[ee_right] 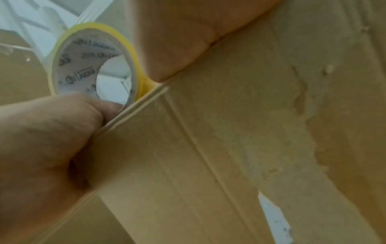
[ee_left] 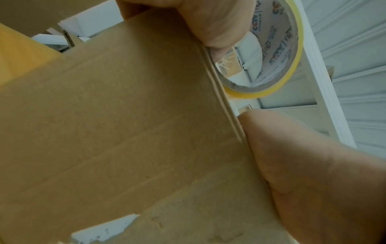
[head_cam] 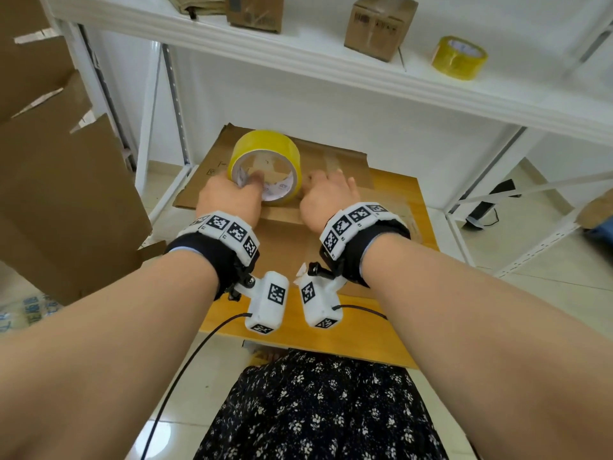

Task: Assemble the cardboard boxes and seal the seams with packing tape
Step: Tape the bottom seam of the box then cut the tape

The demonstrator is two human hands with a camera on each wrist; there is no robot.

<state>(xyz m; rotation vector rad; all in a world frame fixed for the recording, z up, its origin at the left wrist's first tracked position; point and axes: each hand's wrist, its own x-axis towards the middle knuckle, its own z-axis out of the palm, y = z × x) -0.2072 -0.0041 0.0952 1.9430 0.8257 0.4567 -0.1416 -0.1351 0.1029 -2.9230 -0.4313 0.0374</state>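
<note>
centre of the head view: left hand (head_cam: 232, 197) grips the yellow tape roll (head_cam: 265, 166), thumb inside the core, standing on edge on the flattened cardboard box (head_cam: 348, 167); right hand (head_cam: 328, 197), just right of the roll, has its fingers curled over the box edge.

tape roll (ee_right: 79, 72) core: printed brand marks, mirrored and blurred, not readable | shelf box (head_cam: 379, 26): barcode and dark print, too small to read | wristbands (head_cam: 229, 229): square black-white code markers, no words
</note>
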